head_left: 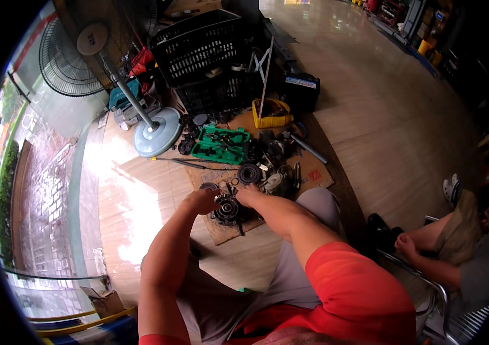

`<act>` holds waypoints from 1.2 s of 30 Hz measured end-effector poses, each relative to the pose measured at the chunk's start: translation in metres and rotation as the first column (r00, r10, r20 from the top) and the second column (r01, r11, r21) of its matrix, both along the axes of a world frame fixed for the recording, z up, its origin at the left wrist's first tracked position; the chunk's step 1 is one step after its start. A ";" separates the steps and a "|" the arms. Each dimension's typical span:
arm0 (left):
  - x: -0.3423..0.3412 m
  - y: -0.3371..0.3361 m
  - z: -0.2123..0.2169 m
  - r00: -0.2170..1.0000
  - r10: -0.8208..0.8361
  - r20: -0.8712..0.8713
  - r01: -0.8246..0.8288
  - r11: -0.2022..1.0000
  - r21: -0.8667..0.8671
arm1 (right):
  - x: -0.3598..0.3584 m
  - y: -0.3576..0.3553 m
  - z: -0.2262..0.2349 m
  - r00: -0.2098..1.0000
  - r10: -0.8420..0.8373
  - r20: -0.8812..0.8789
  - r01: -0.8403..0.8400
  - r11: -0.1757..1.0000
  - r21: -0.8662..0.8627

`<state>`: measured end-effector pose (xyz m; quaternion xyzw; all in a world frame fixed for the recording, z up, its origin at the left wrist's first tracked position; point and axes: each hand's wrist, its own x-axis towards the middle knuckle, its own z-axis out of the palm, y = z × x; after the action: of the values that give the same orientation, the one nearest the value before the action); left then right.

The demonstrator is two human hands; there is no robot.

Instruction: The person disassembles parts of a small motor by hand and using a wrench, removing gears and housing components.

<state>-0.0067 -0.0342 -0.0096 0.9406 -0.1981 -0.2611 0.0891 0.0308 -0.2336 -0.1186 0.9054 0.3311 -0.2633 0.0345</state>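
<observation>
A dark metal machine part (226, 211) with round, ringed faces lies on the cardboard in front of me. My left hand (201, 201) is closed at its upper left side, the fingers curled in toward it. At the upper right side my right hand (248, 195) is closed too, its fingertips partly hidden by the hand itself. Just beyond that hand sits a black ringed wheel (249, 174), apart from the part. A pale round metal housing (275, 182) lies to its right. An opened green tool case (221, 145) stands farther off.
Loose parts and a metal tube (309, 149) lie on the cardboard sheet (221, 233). Behind are a yellow bin (271, 121), black crates (198, 57) and a fan's round base (157, 133). At the right a seated person (474, 270) is close by.
</observation>
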 end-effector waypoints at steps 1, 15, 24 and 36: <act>-0.002 0.003 0.002 1.000 0.006 0.009 -0.006 1.000 -0.010 | -0.001 0.001 0.001 1.000 -0.003 0.011 0.003 1.000 0.020; -0.006 -0.002 0.032 0.998 0.006 -0.064 -0.002 0.999 0.052 | 0.007 0.005 -0.008 0.995 -0.048 -0.090 0.041 0.997 -0.072; -0.011 -0.007 0.015 0.995 0.033 -0.092 -0.023 0.994 0.103 | 0.009 -0.001 -0.025 0.988 -0.138 -0.062 0.141 0.990 0.032; -0.060 -0.025 -0.139 0.815 0.573 0.082 -0.520 0.787 -0.331 | -0.005 0.013 0.028 0.994 -0.073 -0.078 0.075 0.997 0.029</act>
<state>-0.0663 -0.0592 -0.1489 0.9528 0.0400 -0.1067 0.2815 0.0262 -0.2207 -0.0909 0.9067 0.3026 -0.2937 -0.0026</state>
